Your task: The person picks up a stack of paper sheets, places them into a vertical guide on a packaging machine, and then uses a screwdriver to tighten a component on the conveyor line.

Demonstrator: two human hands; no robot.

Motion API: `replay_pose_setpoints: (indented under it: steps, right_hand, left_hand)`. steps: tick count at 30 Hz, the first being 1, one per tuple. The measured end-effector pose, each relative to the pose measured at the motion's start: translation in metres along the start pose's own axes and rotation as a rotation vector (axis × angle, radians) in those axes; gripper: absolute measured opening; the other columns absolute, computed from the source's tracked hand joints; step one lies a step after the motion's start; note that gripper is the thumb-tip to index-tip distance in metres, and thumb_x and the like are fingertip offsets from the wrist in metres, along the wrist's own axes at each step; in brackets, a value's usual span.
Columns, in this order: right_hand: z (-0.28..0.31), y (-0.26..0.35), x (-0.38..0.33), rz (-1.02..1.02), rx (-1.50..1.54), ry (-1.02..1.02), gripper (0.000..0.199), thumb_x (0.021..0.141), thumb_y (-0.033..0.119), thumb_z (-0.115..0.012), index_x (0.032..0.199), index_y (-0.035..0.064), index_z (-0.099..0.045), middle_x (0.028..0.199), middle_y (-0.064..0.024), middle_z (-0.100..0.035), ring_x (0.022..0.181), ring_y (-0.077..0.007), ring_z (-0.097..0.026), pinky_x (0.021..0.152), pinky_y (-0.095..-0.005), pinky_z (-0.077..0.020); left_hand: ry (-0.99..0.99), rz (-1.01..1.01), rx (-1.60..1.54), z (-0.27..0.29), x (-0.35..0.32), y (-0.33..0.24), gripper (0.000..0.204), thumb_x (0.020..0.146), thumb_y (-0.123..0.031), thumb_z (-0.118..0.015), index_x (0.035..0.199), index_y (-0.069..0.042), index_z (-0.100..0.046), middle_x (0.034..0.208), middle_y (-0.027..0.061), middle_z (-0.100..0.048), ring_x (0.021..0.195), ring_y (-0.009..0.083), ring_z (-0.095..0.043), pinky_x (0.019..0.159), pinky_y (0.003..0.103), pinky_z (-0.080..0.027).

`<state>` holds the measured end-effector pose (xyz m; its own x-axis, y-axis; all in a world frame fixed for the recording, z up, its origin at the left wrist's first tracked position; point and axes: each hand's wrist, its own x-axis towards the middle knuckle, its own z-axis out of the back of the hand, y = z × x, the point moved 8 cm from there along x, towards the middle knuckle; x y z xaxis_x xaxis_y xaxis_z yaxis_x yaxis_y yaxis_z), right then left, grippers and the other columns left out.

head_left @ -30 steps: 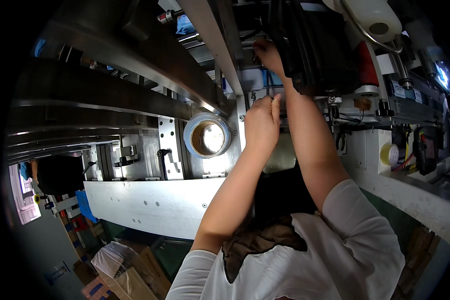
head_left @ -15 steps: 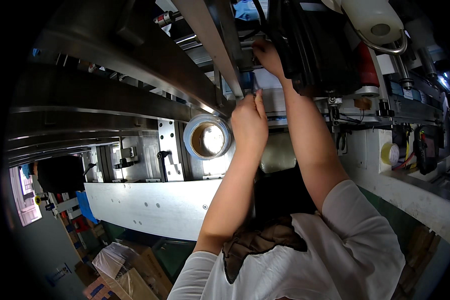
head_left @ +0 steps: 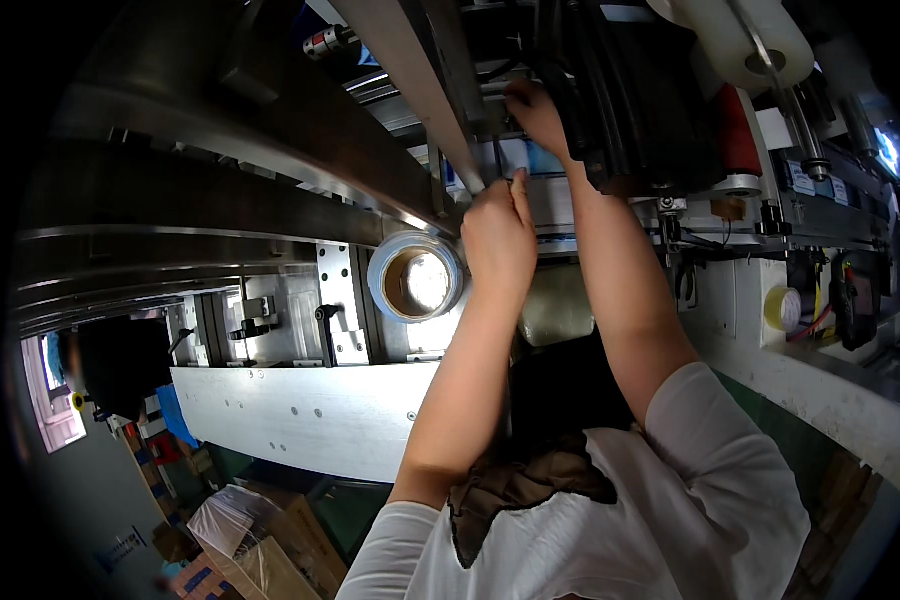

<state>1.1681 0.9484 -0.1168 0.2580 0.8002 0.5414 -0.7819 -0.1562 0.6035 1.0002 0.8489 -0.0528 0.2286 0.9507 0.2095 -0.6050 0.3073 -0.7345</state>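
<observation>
My left hand [head_left: 499, 235] is closed beside the lower end of a slanting steel bar [head_left: 410, 70], thumb pointing up. Whatever its curled fingers grip is hidden behind the hand. Farther forward, my right hand [head_left: 537, 115] reaches in past a black machine housing [head_left: 640, 110] that covers part of it. Its fingers are bent inward over the machine, and what they hold cannot be made out. Between the two hands lies a white and blue packet or film [head_left: 530, 157] on the machine's track. A roll of clear tape [head_left: 380, 275] lies on the metal bed, left of my left wrist.
Heavy steel beams [head_left: 270, 150] cross the upper left. A pale metal plate [head_left: 300, 415] edges the machine near me. At upper right hang a white roller [head_left: 770, 45] and a red cylinder [head_left: 738, 135]. Cardboard boxes [head_left: 270, 540] stand lower left; a dark-clothed person [head_left: 120, 365] is beyond.
Both hands have stayed almost in place. Between them, the white surface now shows a light-blue part. The white roller and its metal rod at upper right have shifted; the person at far left has moved.
</observation>
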Motion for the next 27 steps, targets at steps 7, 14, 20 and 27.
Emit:
replay_pose_setpoints:
  steps: [7, 14, 20, 27]
  right_hand:
    - [0.000, 0.002, 0.002, -0.026, 0.002, 0.027, 0.025, 0.079, 0.017, -0.051, 0.097, 0.0027, -0.061, 0.085, -0.0156, -0.064, 0.081, -0.0277, -0.061, 0.074, -0.0327, -0.0464]
    - [0.008, 0.025, 0.000, -0.099, 0.009, 0.071, 0.024, 0.081, 0.019, -0.051, 0.097, 0.0047, -0.062, 0.087, -0.0152, -0.064, 0.081, -0.0290, -0.062, 0.075, -0.0337, -0.0466]
    - [0.005, 0.010, -0.001, -0.073, -0.016, 0.071, 0.025, 0.082, 0.021, -0.052, 0.097, 0.0046, -0.061, 0.089, -0.0152, -0.064, 0.084, -0.0294, -0.061, 0.077, -0.0345, -0.0458]
    - [0.003, 0.002, -0.002, 0.018, -0.061, -0.020, 0.024, 0.081, 0.020, -0.053, 0.097, 0.0037, -0.061, 0.088, -0.0152, -0.064, 0.084, -0.0273, -0.061, 0.076, -0.0331, -0.0459]
  left_hand:
    - [-0.014, -0.080, 0.080, -0.006, 0.000, -0.007, 0.038, 0.090, -0.026, -0.049, 0.064, 0.001, -0.052, 0.053, 0.0165, -0.054, 0.053, 0.0343, -0.057, 0.051, 0.040, -0.043]
    - [0.045, -0.018, 0.066, -0.005, -0.002, -0.004, 0.034, 0.089, -0.026, -0.049, 0.069, 0.001, -0.055, 0.068, 0.0219, -0.057, 0.062, 0.0396, -0.056, 0.055, 0.045, -0.045]
    - [0.126, -0.012, -0.021, -0.017, 0.005, -0.016, 0.036, 0.090, -0.026, -0.046, 0.070, 0.002, -0.055, 0.068, 0.0224, -0.057, 0.063, 0.0398, -0.056, 0.058, 0.045, -0.045]
    - [0.076, -0.086, 0.024, -0.002, -0.013, -0.030, 0.038, 0.090, -0.026, -0.047, 0.064, 0.001, -0.053, 0.053, 0.0160, -0.054, 0.052, 0.0338, -0.056, 0.050, 0.039, -0.043]
